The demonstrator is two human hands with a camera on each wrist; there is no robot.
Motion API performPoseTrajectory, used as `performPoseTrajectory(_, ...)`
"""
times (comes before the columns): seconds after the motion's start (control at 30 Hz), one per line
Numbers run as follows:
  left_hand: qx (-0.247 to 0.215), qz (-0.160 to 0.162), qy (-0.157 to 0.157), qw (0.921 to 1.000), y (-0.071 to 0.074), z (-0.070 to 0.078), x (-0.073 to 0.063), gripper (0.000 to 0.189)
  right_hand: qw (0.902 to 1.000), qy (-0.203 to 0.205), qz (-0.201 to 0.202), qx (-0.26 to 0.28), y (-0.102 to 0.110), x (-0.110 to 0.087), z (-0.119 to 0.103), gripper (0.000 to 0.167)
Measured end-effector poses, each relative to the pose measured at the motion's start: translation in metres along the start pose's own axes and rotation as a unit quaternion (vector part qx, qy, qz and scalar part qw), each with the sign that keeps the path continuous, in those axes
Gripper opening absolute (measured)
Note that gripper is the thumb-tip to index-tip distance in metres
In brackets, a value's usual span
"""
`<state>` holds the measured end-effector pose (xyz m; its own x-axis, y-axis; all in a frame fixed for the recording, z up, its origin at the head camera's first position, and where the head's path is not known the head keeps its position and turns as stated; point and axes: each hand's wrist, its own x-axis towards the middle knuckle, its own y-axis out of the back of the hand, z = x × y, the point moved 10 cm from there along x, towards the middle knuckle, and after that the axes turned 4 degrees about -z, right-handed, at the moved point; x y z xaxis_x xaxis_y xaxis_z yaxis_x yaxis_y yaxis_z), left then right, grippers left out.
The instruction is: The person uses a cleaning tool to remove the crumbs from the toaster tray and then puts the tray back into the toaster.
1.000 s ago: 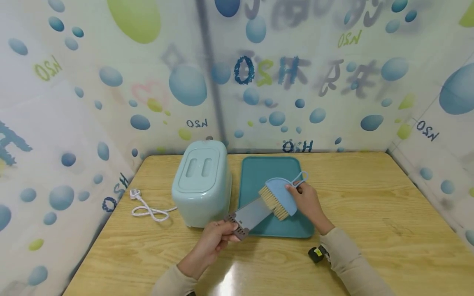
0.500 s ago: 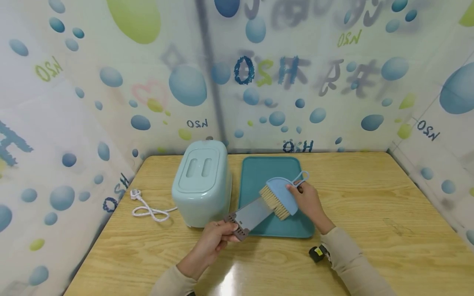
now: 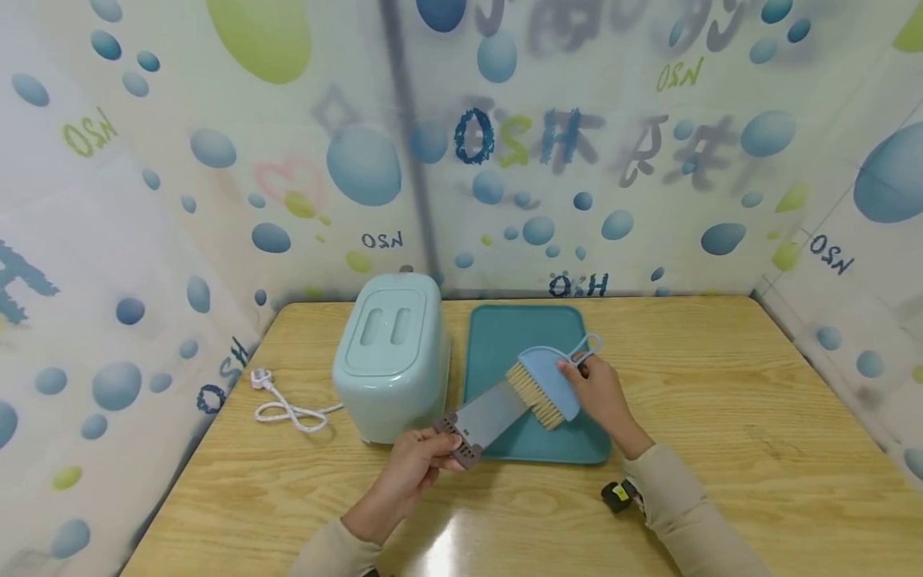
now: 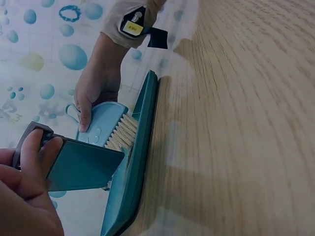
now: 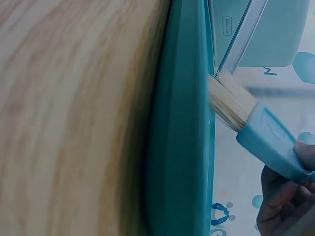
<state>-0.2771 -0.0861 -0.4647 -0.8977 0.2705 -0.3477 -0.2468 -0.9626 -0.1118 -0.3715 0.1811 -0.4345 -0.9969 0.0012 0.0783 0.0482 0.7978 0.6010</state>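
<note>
Left hand: thumb on top, fingers curled under, pinching the slotted end of the metal plate. Right hand: thumb and fingers pinch the brush by its looped handle. Bristles cover the plate's far end from above; contact hard to tell. Plate reaches out over the near left part of the green tray. Toaster stands on the bench just left of the tray, close behind the left hand, crowding that side. White cord and plug lie left of it. Black device near right cuff; yellow sticker illegible. Boxed label on toaster, print too small. Wall behind: "H2O", reversed, blue letters, green 2.
</note>
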Motion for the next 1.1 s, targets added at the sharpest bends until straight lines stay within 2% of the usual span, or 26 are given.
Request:
performPoseTrajectory(0.37,0.007,0.018,-0.005,0.9998,0.0022,0.0026,0.0005,0.031,0.9997,0.019,-0.003,-0.015,0.0033,-0.0047,-0.0037,0.027)
performPoseTrajectory(1.1,0.0,0.043,0.0,0.9991,0.006,-0.0003,0.0063,0.032,0.9994,0.001,-0.003,-0.034,0.0082,-0.0068,0.0049,0.024)
